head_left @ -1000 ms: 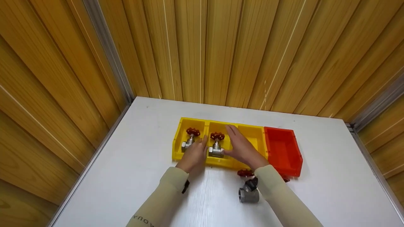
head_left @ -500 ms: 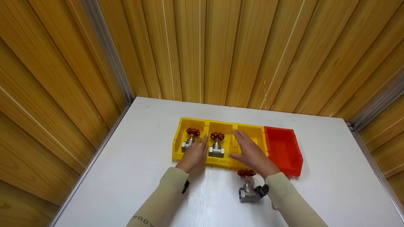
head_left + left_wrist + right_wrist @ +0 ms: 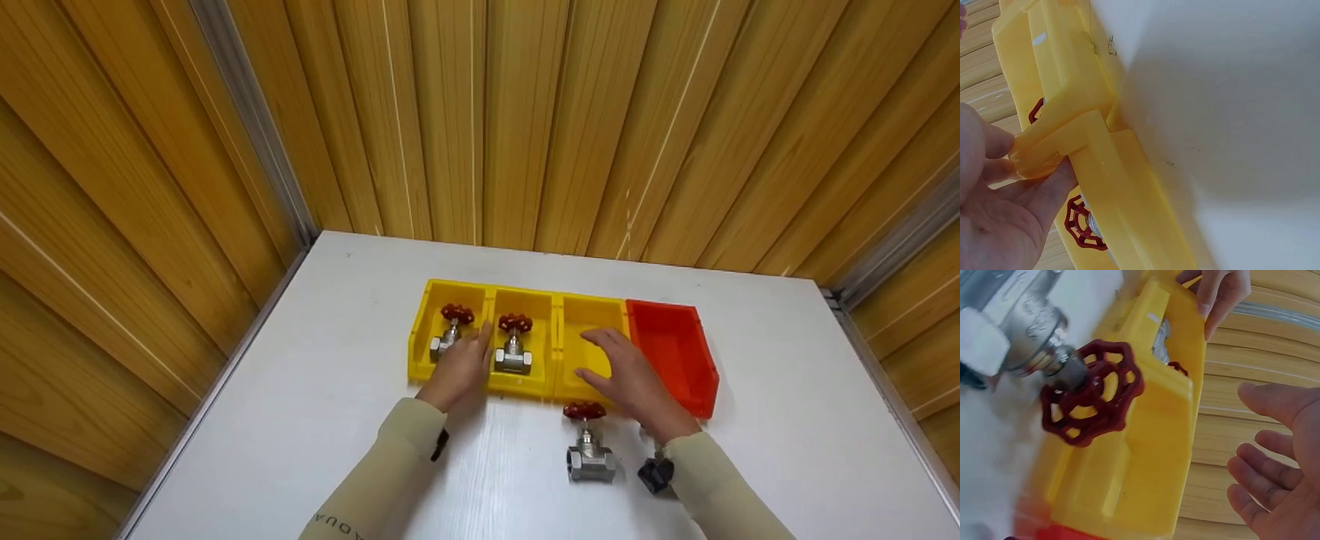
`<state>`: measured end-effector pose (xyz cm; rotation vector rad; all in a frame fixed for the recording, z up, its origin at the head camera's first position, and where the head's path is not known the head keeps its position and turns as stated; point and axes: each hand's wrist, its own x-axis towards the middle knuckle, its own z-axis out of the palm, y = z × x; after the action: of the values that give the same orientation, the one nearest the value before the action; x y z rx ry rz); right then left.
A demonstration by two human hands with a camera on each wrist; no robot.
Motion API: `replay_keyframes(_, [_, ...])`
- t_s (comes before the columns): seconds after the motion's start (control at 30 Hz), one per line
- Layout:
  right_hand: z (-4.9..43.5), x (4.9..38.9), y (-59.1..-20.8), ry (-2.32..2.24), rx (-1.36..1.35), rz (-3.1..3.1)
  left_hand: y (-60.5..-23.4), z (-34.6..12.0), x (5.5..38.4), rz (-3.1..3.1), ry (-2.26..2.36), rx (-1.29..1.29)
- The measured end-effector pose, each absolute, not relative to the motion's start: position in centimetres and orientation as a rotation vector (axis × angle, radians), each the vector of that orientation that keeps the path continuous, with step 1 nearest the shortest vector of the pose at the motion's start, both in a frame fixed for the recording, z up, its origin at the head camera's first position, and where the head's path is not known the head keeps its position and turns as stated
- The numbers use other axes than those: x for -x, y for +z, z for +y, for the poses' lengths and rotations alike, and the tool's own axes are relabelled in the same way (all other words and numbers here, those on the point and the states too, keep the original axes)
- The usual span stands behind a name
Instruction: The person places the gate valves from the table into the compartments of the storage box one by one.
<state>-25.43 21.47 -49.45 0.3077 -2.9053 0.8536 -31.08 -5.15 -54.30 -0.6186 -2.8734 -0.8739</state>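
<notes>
My left hand (image 3: 459, 369) pinches the adjoining side walls of the two left yellow bins (image 3: 1044, 149) between thumb and fingers. A gate valve (image 3: 448, 345) with a red handwheel stands in the leftmost bin, partly behind that hand. Another valve (image 3: 514, 361) stands upright in the second bin. My right hand (image 3: 634, 379), fingers spread and holding nothing, hovers over the third yellow bin (image 3: 592, 306). On the table in front stands a larger valve (image 3: 591, 461); its red handwheel (image 3: 1092, 394) looms close in the right wrist view.
A red bin (image 3: 671, 360) adjoins the yellow row on the right. The bins stand on a white table (image 3: 360, 315) enclosed by wood-patterned walls (image 3: 517, 120). A dark wrist device (image 3: 656, 475) hangs under the right wrist, hiding part of the table behind it.
My right hand has moved right, away from the valve in the second bin to over the third bin. The larger valve on the table is now uncovered. My left hand stays put.
</notes>
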Motion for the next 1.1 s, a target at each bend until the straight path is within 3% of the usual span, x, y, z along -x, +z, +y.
replay_keyframes(0.63, [22.7,22.2,-52.7,0.954,-0.33,-3.129,-54.3,-5.0,31.2,-2.897,-0.839,0.595])
replay_keyframes(1.1, [23.1,20.7,-54.0,1.023,-0.179,-3.267,-54.3,-5.1,31.2,-2.921,-0.899,0.585])
